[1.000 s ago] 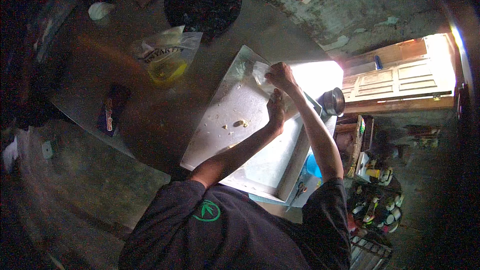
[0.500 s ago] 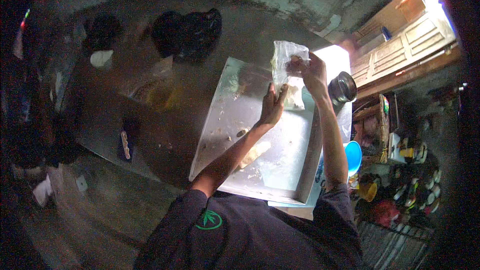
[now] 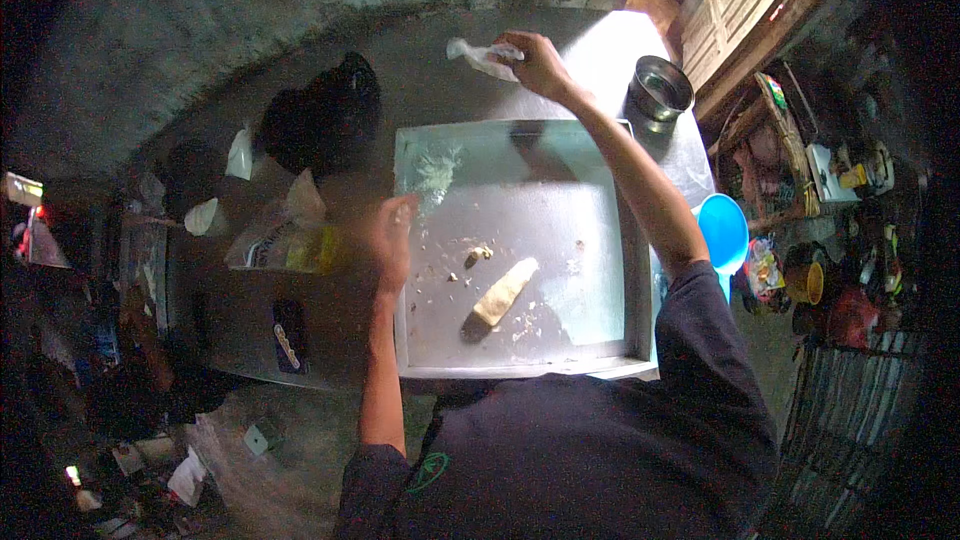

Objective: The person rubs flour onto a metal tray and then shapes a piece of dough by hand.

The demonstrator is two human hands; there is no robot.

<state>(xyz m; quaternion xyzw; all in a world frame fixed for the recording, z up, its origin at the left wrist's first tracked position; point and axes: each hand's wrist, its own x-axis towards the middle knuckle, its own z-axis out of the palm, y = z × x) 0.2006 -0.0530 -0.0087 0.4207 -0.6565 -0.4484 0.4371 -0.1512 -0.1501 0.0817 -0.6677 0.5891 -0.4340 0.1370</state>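
Observation:
My right hand [image 3: 538, 66] is closed on a crumpled clear plastic bag [image 3: 482, 56], held beyond the far edge of a shallow metal tray [image 3: 570, 210]. By the tray's left edge is my left hand [image 3: 394, 240], blurred, so its finger posture is unclear. In the tray lies a long, pale, tapering block [image 3: 505, 293]. A smaller brownish chunk [image 3: 477, 256] sits just beyond it, with crumbs and flakes scattered around both.
A black plastic bag [image 3: 325, 120] and a clear packet with yellow on it [image 3: 285, 242] lie left of the tray. A dark flat rectangular item [image 3: 288, 337] is near the front edge. Rightward are a metal bowl [image 3: 660, 90] and a blue plastic dipper [image 3: 724, 233].
My right hand has carried the plastic bag away from over the tray, past its far edge. My left hand has come off the bag and moved left. The view has shifted.

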